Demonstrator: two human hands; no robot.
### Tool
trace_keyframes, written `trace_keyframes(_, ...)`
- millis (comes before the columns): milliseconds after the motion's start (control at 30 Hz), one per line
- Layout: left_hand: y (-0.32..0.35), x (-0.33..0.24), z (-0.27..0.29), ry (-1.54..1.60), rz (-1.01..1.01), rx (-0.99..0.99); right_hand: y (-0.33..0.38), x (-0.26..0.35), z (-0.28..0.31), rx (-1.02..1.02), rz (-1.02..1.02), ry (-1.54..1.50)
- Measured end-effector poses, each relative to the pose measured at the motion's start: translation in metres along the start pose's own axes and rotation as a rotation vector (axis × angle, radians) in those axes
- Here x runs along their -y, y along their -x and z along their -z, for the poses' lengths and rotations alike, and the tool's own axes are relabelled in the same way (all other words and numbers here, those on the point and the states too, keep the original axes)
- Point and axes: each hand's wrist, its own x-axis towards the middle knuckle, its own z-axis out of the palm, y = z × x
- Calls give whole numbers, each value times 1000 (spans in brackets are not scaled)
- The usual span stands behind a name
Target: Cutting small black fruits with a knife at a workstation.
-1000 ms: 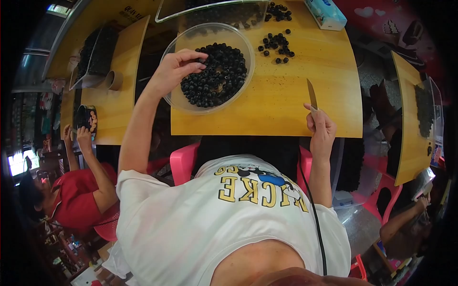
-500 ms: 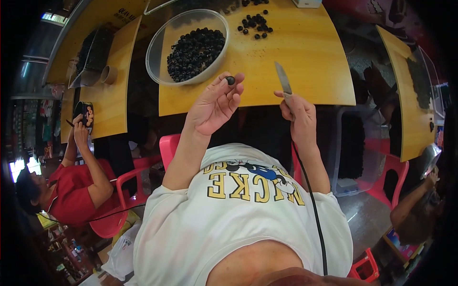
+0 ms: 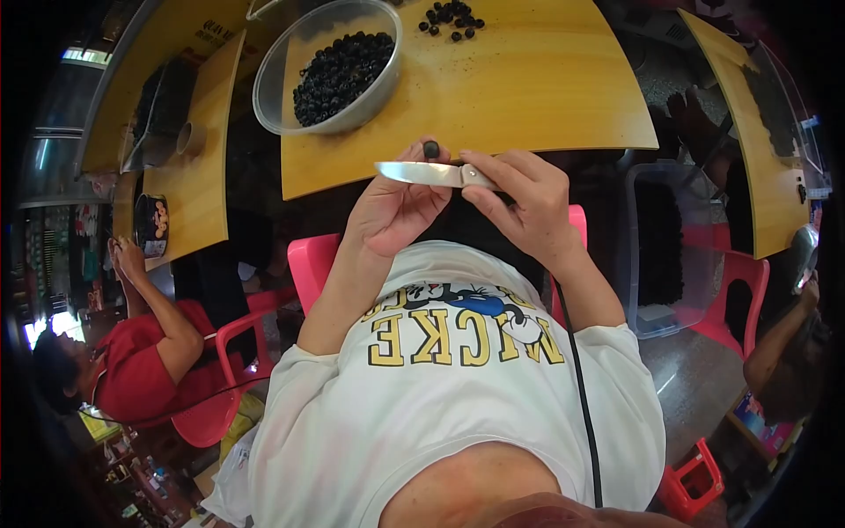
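Observation:
Just past the near edge of the yellow table, my left hand (image 3: 394, 204) pinches a small round black ball, like a nut or dark fruit (image 3: 430, 150), between thumb and fingertips. My right hand (image 3: 532, 198) grips a folding knife (image 3: 418, 173) by its pale handle. Its blade points left and lies across my left fingers, just on my side of the ball; whether it touches the ball I cannot tell. Beyond my left hand stands a clear plastic bowl (image 3: 271, 84) holding many similar black balls. More of them (image 3: 451, 19) lie loose to the right of the bowl.
The yellow table (image 3: 528, 97) spans the space ahead. A person in red (image 3: 154, 361) works at another table on the left, beside a dark tin (image 3: 151, 224). To the right are a clear plastic tub (image 3: 632, 255) and red plastic chairs (image 3: 735, 299). A cable (image 3: 581, 396) runs down my shirt.
My right hand has brought the knife left and turned the blade from pointing away to lying sideways by the ball. My left hand still pinches the ball. The view has shifted slightly.

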Motion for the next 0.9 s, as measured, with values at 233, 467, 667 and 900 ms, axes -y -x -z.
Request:
trace_keyframes(233,3,-6,15,-34,39,82,-5,2,-11,-2,187,177)
trace_keyframes(467,4,6,17,38,57,24,-17,0,-21,7,309,272)
trace_keyframes(667,11,8,15,60,39,19,-16,1,-30,-44,460,307)
trace_keyframes(900,7,5,29,25,-65,56,-11,-2,-34,-2,406,268)
